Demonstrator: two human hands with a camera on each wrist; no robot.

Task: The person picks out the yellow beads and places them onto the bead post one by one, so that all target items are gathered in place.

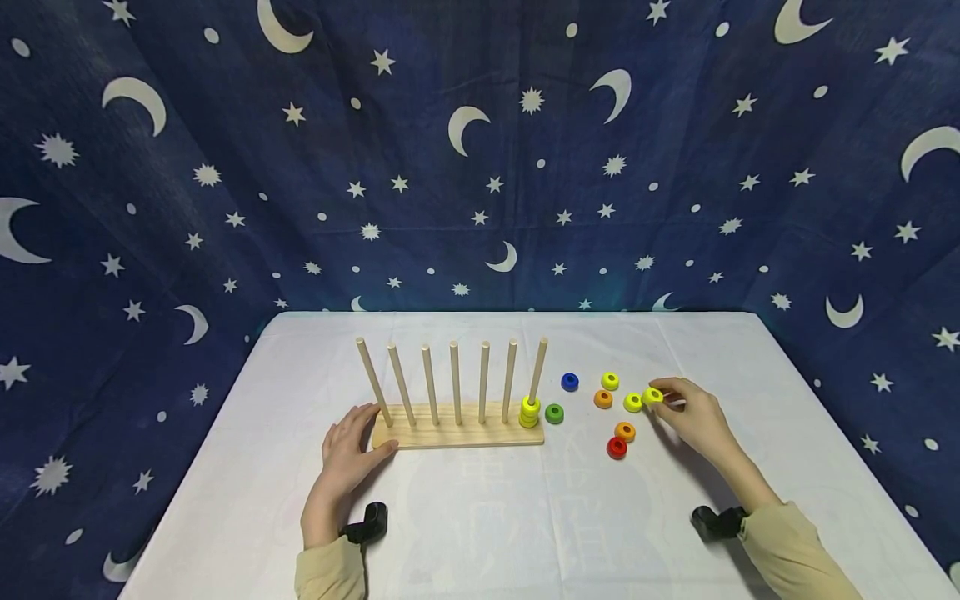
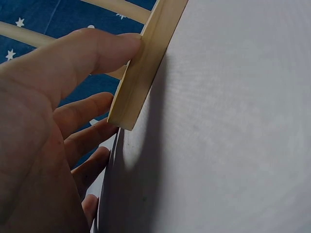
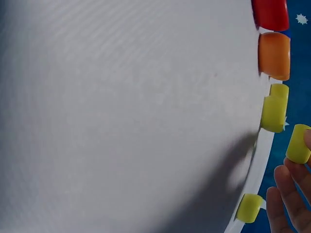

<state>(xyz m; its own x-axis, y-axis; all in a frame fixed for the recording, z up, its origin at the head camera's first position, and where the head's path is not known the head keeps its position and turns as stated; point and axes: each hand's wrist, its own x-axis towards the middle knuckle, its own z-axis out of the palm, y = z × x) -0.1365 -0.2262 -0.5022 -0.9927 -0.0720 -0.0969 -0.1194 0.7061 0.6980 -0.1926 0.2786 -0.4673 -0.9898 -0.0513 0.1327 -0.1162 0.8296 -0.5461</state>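
My left hand grips the left end of a wooden peg rack, thumb at its front edge and fingers round the end; in the left wrist view the thumb presses the wood. The rack carries a row of upright pegs, with yellow rings stacked at the foot of the rightmost peg. Off to the right, my right hand pinches a yellow ring between thumb and fingertips. In the right wrist view this ring hangs above the tabletop, partly cut off by the frame edge.
Right of the rack lie a green ring, a blue ring, two orange rings, a red ring and loose yellow rings. Another yellow ring lies near the right hand. A starry curtain backs the white table.
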